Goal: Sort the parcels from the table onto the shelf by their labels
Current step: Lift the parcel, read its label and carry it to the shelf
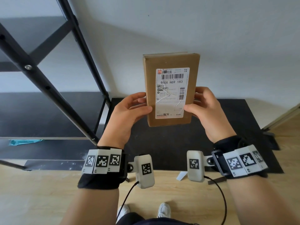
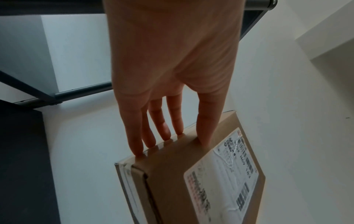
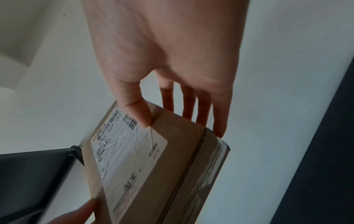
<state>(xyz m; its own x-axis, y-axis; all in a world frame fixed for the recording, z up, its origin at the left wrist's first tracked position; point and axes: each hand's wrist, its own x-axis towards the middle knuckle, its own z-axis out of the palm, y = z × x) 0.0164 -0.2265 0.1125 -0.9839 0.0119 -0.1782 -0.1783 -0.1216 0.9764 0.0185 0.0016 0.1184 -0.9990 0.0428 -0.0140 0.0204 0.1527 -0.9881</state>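
parcel (image 1: 170,90) edges pinched, both hands (image 1: 128,114), above table (image 1: 243,127)

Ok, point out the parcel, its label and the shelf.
parcel (image 1: 172,60), head view, bare cardboard above the sticker.
label (image 1: 172,93), head view, middle of the white sticker.
shelf (image 1: 48,114), head view, dark board.

The flat brown cardboard parcel (image 1: 170,90) between the hands carries a white rectangular shipping label (image 1: 172,93) printed with black barcodes and a small red logo. Below the hands lies the black table (image 1: 227,127); left of the left hand (image 1: 128,114), the black metal shelf (image 1: 48,88).
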